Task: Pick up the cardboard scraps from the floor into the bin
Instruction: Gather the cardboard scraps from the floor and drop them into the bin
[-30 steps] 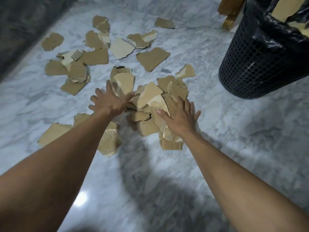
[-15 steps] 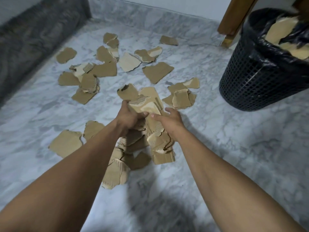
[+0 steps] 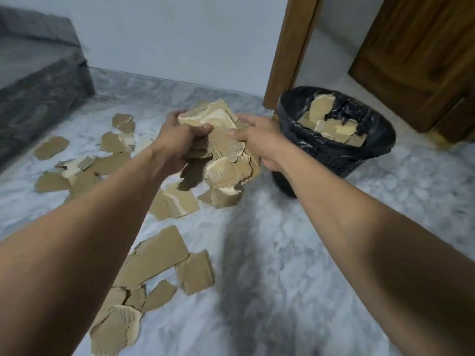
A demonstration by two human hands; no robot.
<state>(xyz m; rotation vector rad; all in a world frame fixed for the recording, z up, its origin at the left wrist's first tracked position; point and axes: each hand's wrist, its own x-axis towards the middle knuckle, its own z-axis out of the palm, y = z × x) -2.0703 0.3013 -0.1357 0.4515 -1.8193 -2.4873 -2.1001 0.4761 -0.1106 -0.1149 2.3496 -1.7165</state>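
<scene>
**Head view.** The left hand [image 3: 180,140] and the right hand [image 3: 257,142] were raised above the marble floor [image 3: 295,253], with a bundle of cardboard scraps [image 3: 226,155] clamped between them.

- Left grip: the fingers were curled over the far upper edge of the bundle and the thumb was pressed on its near face.
- Right grip: the fingers were wrapped behind the right side of the bundle and the thumb was laid on its front.
- Both grips were closed on the same bundle.

The bundle was clear of the floor, and several torn pieces hung loose from its lower edge. It was just left of the bin [image 3: 334,158] and not over the opening.

The bin was a black mesh basket standing on the floor to the right of the hands. A black plastic bag [image 3: 293,104] lined it and was folded over the rim. Cardboard pieces [image 3: 321,109] already lay inside, reaching near the rim.

Scraps on the floor lay in three places:

1. A small group [image 3: 177,201] lay directly below the bundle.
2. A larger group [image 3: 159,255] lay nearer the camera, partly hidden by the left forearm.
3. A scattered group [image 3: 84,165] lay farther left, towards a grey upholstered piece of furniture [image 3: 33,80].

Behind the bin stood a wooden door frame [image 3: 290,47] and a wooden door [image 3: 411,60]. A pale wall [image 3: 180,34] closed the far side of the floor.
</scene>
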